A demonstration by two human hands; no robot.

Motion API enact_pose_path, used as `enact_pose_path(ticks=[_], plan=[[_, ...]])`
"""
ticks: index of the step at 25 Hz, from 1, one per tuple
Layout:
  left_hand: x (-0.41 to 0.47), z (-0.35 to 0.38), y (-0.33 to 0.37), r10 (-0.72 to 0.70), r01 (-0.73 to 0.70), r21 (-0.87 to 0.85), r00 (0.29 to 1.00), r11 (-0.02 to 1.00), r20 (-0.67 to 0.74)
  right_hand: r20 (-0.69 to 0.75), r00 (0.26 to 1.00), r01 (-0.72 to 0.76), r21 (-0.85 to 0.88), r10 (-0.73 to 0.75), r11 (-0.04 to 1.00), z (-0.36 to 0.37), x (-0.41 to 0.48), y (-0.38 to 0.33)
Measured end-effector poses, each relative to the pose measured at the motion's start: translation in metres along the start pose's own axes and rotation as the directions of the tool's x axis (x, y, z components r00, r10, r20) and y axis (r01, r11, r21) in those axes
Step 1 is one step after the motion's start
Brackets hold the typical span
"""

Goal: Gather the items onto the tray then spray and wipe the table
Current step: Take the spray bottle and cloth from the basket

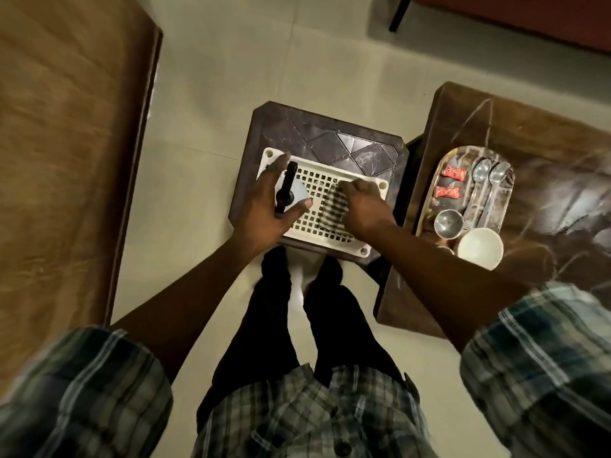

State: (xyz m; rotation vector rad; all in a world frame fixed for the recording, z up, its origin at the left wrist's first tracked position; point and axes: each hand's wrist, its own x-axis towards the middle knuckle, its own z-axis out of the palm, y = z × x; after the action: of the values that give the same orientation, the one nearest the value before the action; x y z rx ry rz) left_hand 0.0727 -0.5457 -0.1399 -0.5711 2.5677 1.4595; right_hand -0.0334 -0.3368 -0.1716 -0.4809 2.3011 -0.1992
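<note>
A white perforated tray (334,180) lies on a small dark stool (350,143) in front of me. My left hand (264,206) is wrapped around a spray bottle (297,193) with a black nozzle, held over the tray's left part. My right hand (363,203) grips a striped cloth (332,209) that rests on the tray's right part. On the dark table (545,200) to the right sits an oval tray (433,190) holding two red wrapped sweets (454,173), two spoons (489,180) and a steel cup (448,221). A white bowl (481,247) stands at its near end.
A bed with a brown cover (66,160) fills the left side. Pale floor tiles (264,61) lie between it and the stool. My dark-trousered legs (297,309) stand just before the stool. A reddish piece of furniture (529,18) is at the top right.
</note>
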Motion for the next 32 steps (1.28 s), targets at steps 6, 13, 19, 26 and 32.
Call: enact_pose_path(ticks=[6,13,19,26,32], plan=[[0.011,-0.002,0.01,-0.016,0.019,-0.025,0.994,1.0,0.109,-0.156,0.986,-0.073,-0.131,0.052,0.989,-0.001,-0.004,-0.009],[-0.008,-0.045,0.064,0.168,-0.164,-0.102,0.986,0.981,0.023,-0.235,0.952,-0.072,0.442,0.193,0.894,-0.04,-0.071,-0.03],[-0.043,-0.077,0.166,0.36,-0.352,-0.126,0.931,0.928,0.053,-0.228,0.835,0.141,0.969,0.502,0.205,-0.082,-0.177,-0.036],[-0.098,-0.044,0.292,0.579,-0.558,-0.164,0.806,0.813,0.127,-0.27,0.741,0.478,0.855,0.615,-0.2,-0.107,-0.329,0.007],[-0.178,0.052,0.387,0.674,-0.613,-0.293,0.712,0.734,0.197,-0.292,0.64,0.647,0.703,0.711,-0.294,-0.071,-0.468,0.093]])
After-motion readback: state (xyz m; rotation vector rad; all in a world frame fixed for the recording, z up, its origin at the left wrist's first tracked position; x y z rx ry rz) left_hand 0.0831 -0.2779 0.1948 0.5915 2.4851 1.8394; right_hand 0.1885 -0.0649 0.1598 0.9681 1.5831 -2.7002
